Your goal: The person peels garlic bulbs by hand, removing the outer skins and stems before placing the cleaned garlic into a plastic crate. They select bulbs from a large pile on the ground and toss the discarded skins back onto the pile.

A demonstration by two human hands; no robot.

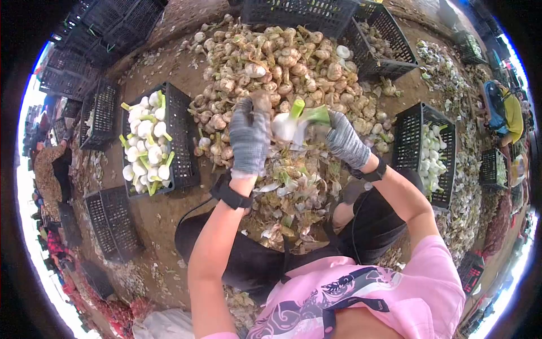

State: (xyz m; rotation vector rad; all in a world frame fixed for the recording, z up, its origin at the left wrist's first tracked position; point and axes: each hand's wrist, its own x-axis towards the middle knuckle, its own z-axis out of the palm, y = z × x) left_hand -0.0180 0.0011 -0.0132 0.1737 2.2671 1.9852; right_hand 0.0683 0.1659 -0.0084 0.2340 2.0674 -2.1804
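Observation:
Between my hands is a white garlic bulb (284, 126) with a cut green stem end, partly blurred by motion. My left hand (249, 135), in a grey knit glove, is closed against the bulb's left side; its fingertips are smeared. To the right, my right hand (344, 138), gloved the same way, pinches a strip of garlic skin (315, 116) with a green upper end. The strip stands out from the bulb's right side. Beyond both hands lies a large heap of unpeeled garlic (282, 62). Loose peelings (293, 192) are piled below them, between my legs.
A black crate (183, 135) of clean white garlic stands at left, another crate (407, 141) at right. A tilted crate (389, 68) holds unpeeled bulbs at the back. Further crates (113, 223) stand left. A person in yellow (512, 113) is at far right.

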